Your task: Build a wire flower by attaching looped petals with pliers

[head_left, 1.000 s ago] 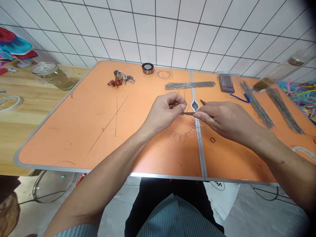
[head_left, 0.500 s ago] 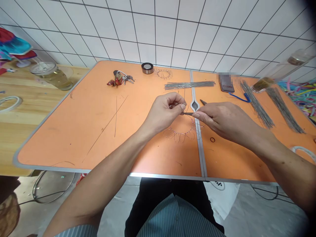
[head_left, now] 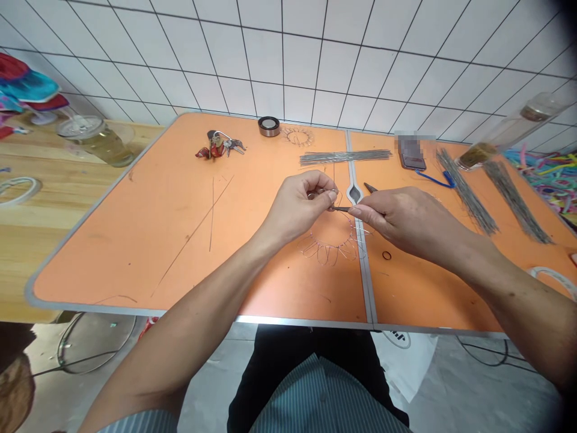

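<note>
My left hand (head_left: 304, 198) is closed in a pinch over a ring of thin wire (head_left: 331, 246). Petal-like loops stand out around the lower side of that ring, and its upper part is hidden by my fingers. Closed around a slim dark metal tool (head_left: 341, 208), my right hand (head_left: 401, 213) keeps its narrow tip against the wire at my left fingertips. A dark tapered end (head_left: 370, 187) also shows above my right knuckles; I cannot tell whether it belongs to the same tool.
Behind my hands lies a bundle of straight wires (head_left: 345, 157). Two more wire bundles (head_left: 466, 191) are at the right, near a phone (head_left: 412, 155) and a glass bottle (head_left: 505, 132). Keys (head_left: 225, 144), a tape roll (head_left: 269, 125) and another looped wire ring (head_left: 297, 137) sit farther back.
Almost nothing differs. The view has shifted slightly, and the wire ring hangs a little lower below my left hand; both hands keep their grip.
</note>
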### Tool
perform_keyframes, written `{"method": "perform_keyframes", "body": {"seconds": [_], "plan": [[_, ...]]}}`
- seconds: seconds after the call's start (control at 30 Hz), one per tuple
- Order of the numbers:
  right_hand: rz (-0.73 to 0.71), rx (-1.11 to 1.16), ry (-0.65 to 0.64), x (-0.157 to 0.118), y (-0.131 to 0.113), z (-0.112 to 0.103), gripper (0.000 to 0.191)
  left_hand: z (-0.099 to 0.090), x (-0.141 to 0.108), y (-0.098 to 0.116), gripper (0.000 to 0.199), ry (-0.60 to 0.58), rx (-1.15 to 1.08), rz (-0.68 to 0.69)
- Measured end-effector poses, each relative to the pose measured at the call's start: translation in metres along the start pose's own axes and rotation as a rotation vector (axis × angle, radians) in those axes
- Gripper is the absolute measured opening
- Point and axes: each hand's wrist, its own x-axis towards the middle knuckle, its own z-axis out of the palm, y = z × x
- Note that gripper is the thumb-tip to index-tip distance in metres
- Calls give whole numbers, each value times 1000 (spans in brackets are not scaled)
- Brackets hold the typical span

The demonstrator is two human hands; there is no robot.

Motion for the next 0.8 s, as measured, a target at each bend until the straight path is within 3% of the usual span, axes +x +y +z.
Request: {"method": "perform_keyframes", "body": {"seconds": [0.8], "plan": [[-36, -7, 74, 0, -1, 4, 59, -1, 0, 0, 9, 10, -7, -13]]}}
